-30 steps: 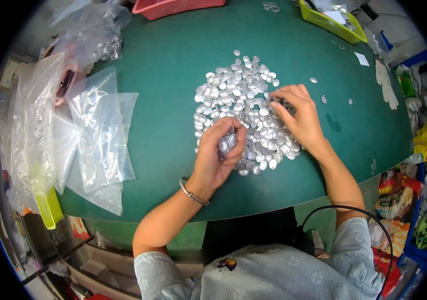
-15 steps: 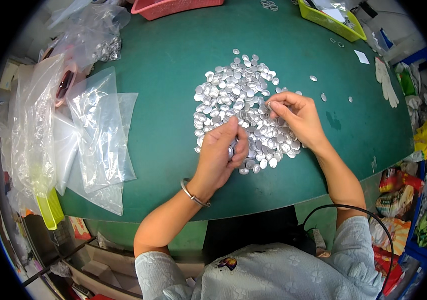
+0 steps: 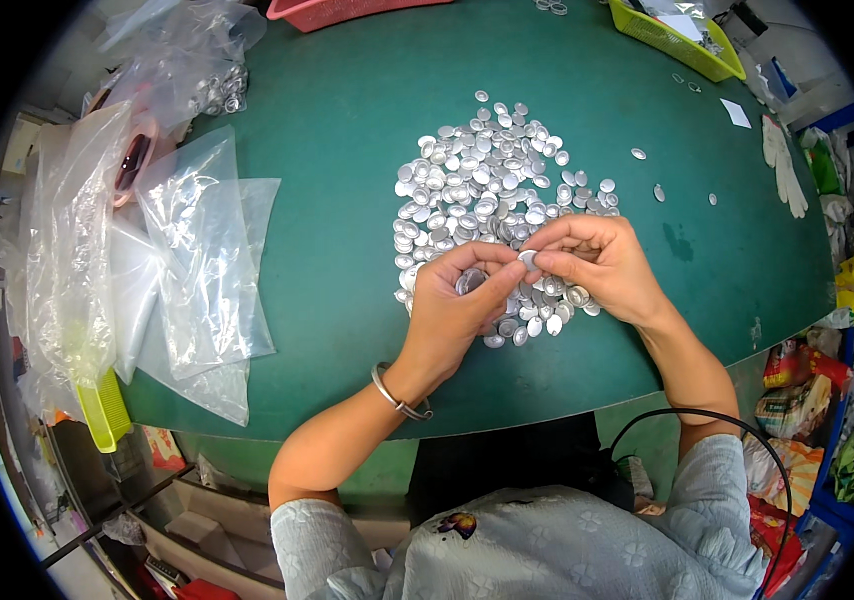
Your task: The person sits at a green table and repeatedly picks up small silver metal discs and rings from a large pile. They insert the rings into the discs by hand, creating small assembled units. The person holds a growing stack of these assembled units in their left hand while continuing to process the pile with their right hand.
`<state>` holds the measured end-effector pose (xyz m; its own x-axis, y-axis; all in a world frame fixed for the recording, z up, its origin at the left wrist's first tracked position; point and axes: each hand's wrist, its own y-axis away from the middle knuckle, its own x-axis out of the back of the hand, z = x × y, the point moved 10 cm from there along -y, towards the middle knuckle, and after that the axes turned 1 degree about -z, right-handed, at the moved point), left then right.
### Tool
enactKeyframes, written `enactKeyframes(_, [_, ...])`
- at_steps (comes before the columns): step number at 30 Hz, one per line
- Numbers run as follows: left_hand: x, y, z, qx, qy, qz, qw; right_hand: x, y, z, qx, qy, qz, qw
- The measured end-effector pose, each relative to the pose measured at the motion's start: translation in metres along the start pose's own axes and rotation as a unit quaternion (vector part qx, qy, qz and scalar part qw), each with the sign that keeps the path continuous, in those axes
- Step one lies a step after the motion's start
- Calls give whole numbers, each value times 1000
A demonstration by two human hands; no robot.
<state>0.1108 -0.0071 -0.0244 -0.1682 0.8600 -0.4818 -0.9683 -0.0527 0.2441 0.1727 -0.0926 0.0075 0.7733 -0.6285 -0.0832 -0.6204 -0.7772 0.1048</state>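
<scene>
Head view. Left fingers (image 3: 487,253): curled narrow around grey oval pieces (image 3: 470,281), number hidden in the palm; the curl presumably stops them from spilling.

Right fingers (image 3: 559,232): tips brought close together on one silver oval disc (image 3: 528,260), which my left fingertips meet from the other side; which hand bears its weight I cannot tell. Gripped near the edge, it seems, so that much of its face shows.

Heap of silver discs (image 3: 497,185), loose and overlapping: under and beyond both sets of fingers, on a green desk (image 3: 337,200); so placed, I judge, to lie within short reach of either hand.

Stray discs (image 3: 639,154), three: beyond and to the right of my right fingers, well apart from the heap.

Clear plastic bags (image 3: 202,270), lying overlapped: well left of my left fingers, perhaps to keep them off the heap.

Red basket (image 3: 347,10): far beyond my left fingers. Yellow-green basket (image 3: 667,38): far beyond my right fingers. Both probably stand back to spare my arms room.

Pale glove (image 3: 782,165), one, unworn: far right of my right fingers.
</scene>
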Motion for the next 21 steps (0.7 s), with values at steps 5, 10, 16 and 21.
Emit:
enactKeyframes(5, [-1, 0, 1, 12, 25, 2, 1000, -4, 1, 0, -7, -32, -12, 999])
enactKeyframes(10, [0, 1, 1, 5, 26, -5, 1000, -4, 1, -6, 12, -47, -10, 999])
enactKeyframes(16, [-2, 1, 3, 5, 22, 0, 1000, -1, 3, -7, 68, -14, 40, 997])
enactKeyframes(21, [-5, -4, -1, 54, 234, -80, 967, 6, 10, -49, 238, 276, 101, 926])
